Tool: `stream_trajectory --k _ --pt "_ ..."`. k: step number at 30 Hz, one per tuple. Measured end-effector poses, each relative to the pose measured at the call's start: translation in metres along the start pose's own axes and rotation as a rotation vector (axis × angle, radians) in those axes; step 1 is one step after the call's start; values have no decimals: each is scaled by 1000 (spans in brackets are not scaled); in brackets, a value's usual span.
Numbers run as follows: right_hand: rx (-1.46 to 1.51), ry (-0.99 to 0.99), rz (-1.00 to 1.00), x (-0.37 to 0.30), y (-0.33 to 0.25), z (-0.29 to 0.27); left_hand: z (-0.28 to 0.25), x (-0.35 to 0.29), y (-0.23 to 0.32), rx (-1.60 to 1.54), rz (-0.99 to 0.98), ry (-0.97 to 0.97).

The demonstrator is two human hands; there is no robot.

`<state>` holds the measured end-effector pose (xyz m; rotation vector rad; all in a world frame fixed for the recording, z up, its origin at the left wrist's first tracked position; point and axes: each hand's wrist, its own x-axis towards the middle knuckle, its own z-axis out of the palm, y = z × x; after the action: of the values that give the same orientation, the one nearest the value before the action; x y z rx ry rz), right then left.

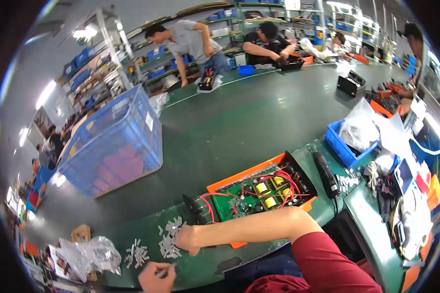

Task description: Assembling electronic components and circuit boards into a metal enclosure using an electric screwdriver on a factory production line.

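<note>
Head view: left hand [154,279] pinches a grey piece [163,272]; right hand [187,239] at loose pieces [168,245], grip unclear.

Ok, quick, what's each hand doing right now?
Left hand: closed, seemingly pinching one small grey strip.
Right hand: at a pile of small flat grey pieces; open or closed, can't tell.

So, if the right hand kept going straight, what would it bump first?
Probably the pile of small grey pieces beside the right hand; the picture doesn't show whether they already touch.
</note>
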<state>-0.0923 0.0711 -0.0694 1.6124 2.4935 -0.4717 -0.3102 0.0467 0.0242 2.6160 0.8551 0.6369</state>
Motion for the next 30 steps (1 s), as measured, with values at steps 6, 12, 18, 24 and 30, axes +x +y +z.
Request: stream_trajectory --k 6,12,18,24,30 --pt "76 386 -33 -29 1 -36 29 -2 22 -110 -56 -148" --pt "433 926 -106 -113 -20 -32 43 11 36 -133 7 -232" --pt "719 1015 -76 -189 -26 9 55 23 55 -205 87 -200" --pt "1107 1028 95 -239 -34 60 56 34 72 -487 14 -22" --pt "952 1154 195 -282 -40 81 105 58 87 -647 158 -2"
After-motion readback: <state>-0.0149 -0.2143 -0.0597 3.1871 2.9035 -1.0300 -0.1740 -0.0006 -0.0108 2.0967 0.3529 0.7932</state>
